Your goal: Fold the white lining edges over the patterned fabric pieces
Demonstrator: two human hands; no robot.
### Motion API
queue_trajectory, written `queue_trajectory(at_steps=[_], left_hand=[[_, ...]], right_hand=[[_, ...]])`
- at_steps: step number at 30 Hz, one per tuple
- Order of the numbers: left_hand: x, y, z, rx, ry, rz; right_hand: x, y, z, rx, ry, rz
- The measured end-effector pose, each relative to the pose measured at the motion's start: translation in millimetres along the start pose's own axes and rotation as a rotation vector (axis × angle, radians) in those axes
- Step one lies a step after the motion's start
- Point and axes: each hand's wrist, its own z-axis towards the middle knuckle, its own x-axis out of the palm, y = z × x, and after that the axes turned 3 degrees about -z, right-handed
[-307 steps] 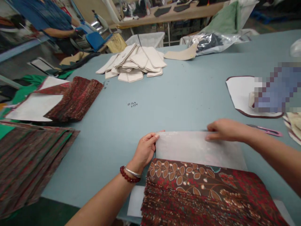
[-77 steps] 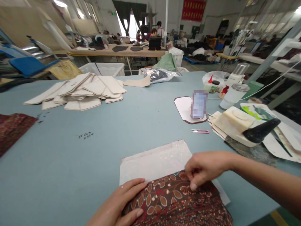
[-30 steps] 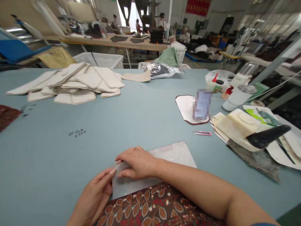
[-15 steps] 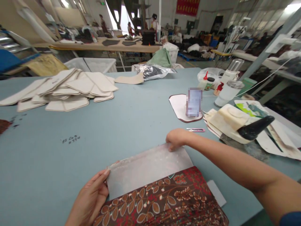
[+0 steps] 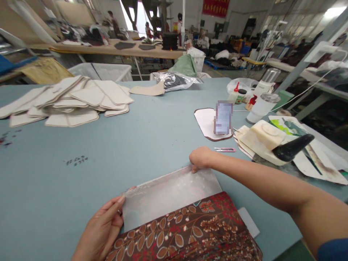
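A whitish, slightly see-through sheet (image 5: 168, 195) reaches out beyond the folded edge of a dark brown patterned fabric (image 5: 179, 232) with leaves and red flowers. My left hand (image 5: 104, 224) pinches the sheet's left corner between thumb and fingers; some fingertips lie behind it. At the sheet's far edge, toward the right, my right hand (image 5: 200, 159) is closed on it, thumb on the near side. A pale strip (image 5: 248, 222) sticks out under the fabric's right side. Beyond my right hand lie pink-handled thread snips (image 5: 225, 149).
White shaped panels (image 5: 78, 101) lie piled at the left of the blue-grey table (image 5: 152, 137). A phone (image 5: 223, 117) stands on a dark-edged white panel (image 5: 203, 119). Bottles, a tumbler (image 5: 262, 107) and a black-handled tool (image 5: 293, 148) are at right. People work in the background.
The view has shifted slightly. Both hands keep their hold on the sheet, which lies almost the same over the fabric, and the right hand's fingers look a little more tucked in.
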Motion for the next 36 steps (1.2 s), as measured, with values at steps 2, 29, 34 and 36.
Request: queue_trajectory(at_steps=[2,29,34,36], left_hand=[[-2.3,3,2,0.033,0.023,-0.002],[-22.9,-12,34,0.963,0.386,1.068],[-27.0,-8,40,1.029,0.389,1.085],[-29.4,-7,43,1.075,0.384,1.121]], right_hand=[[0,0,0,0.005,0.023,-0.022],[31,124,50,-0.512,-0.668,0.521],[47,117,53,-0.542,-0.739,0.602],[55,111,52,-0.585,-0.778,0.592]])
